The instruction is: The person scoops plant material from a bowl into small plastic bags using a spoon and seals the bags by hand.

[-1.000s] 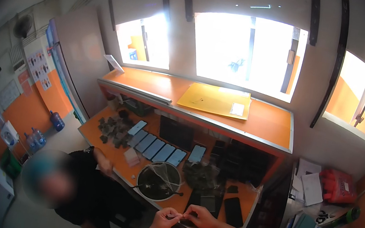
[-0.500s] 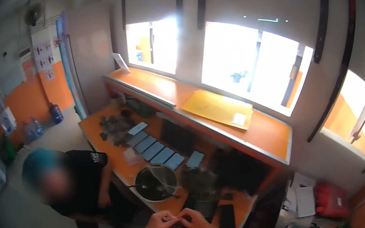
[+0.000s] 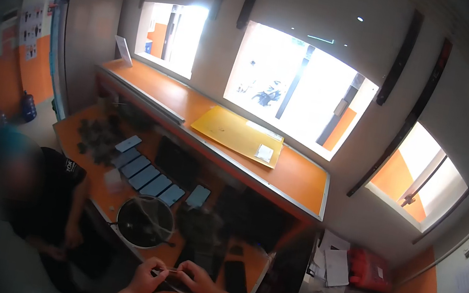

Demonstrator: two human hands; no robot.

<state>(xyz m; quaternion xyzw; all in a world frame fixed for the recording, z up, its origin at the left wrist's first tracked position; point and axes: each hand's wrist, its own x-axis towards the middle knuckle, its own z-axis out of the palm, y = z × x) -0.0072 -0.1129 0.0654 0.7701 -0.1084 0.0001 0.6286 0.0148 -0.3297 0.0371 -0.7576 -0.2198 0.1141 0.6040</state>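
Close to my orange shirt, my left hand (image 3: 147,276) and my right hand (image 3: 195,279) face each other with their fingers pinched. A small, thin, pale strip (image 3: 171,270) spans the gap between the fingertips, and both hands grip it; its kind is too small to make out. Just beyond them on the orange table (image 3: 171,255) stands a round dark bowl (image 3: 145,223) with a pale rim. Several flat, light-blue phone-like rectangles (image 3: 144,178) lie in a slanting row behind the bowl. A dark, blurry heap (image 3: 199,227) is right of it.
To the left sits a person in a black shirt (image 3: 58,179). A raised orange shelf (image 3: 303,180) with a yellow tray (image 3: 236,134) runs below the windows. Grey clumps (image 3: 100,139) lie at the table's far left. Papers and a red bag (image 3: 367,271) are at right.
The view has turned right, so the table, bowl and seated person sit further left. My hands stay together near my shirt, and the thin strip between their fingertips now shows more clearly.
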